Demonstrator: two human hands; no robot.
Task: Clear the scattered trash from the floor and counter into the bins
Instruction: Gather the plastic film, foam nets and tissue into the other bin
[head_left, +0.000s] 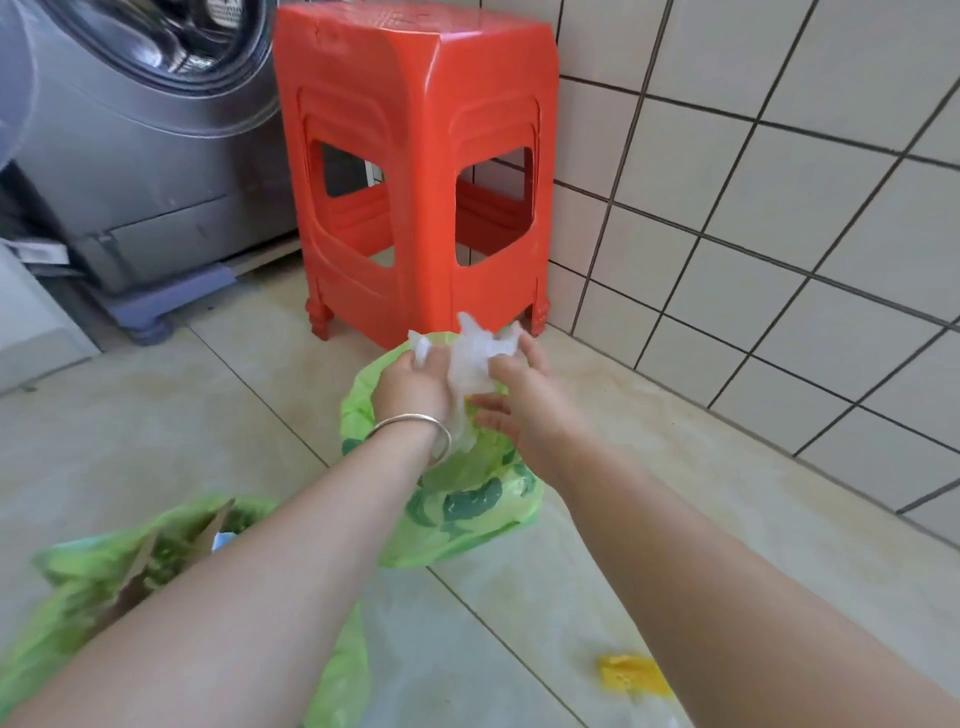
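Both my hands hold a crumpled clear plastic bag (475, 358) over the open mouth of a green bin bag (467, 499) on the floor. My left hand (415, 382), a silver bangle on its wrist, grips the bag's left end. On the bag's right end my right hand (524, 400) is closed, with some fingers spread below it. A second green bin bag (104, 566) lies at the lower left, partly hidden by my left forearm, with cardboard and other trash inside. A yellow scrap (631, 670) lies on the floor tiles at the lower right.
A red plastic stool (415, 171) stands just behind the bin bag, against the white tiled wall (779, 208). A grey front-loading washing machine (140, 156) is at the upper left. A white object's edge (31, 322) shows at the far left.
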